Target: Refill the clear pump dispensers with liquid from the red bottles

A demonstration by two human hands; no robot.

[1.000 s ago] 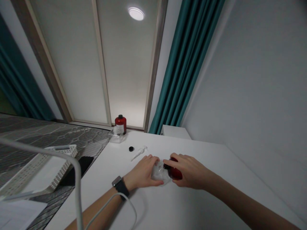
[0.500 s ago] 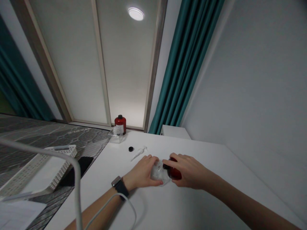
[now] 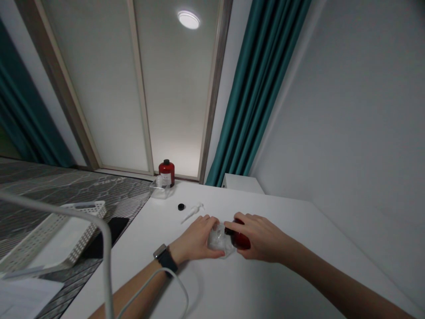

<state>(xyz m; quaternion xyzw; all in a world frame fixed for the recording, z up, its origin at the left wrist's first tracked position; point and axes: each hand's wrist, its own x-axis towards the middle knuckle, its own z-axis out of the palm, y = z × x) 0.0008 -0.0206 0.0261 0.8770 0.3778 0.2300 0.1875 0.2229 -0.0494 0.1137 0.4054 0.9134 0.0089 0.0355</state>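
My left hand (image 3: 201, 239), with a dark watch on its wrist, is closed around the left side of a clear plastic container (image 3: 219, 239) on the white table. Just to the right, my right hand (image 3: 259, 237) grips a dark red bottle (image 3: 241, 240). The bottle is tilted, with its black neck pointing left over the container. Whether liquid is flowing from it is too small to tell. Beyond my left hand lie a white pump top (image 3: 192, 212) with its tube and a small black cap (image 3: 181, 207).
A second red bottle (image 3: 167, 170) with a black top stands at the far table edge beside a clear box (image 3: 160, 191). White perforated basket (image 3: 88, 237) and a black flat thing (image 3: 109, 235) are at left. A pale cable (image 3: 106, 248) crosses the lower left.
Almost nothing differs. The red bottle and my right hand have shifted very slightly to the left; my left hand keeps its hold on the container.
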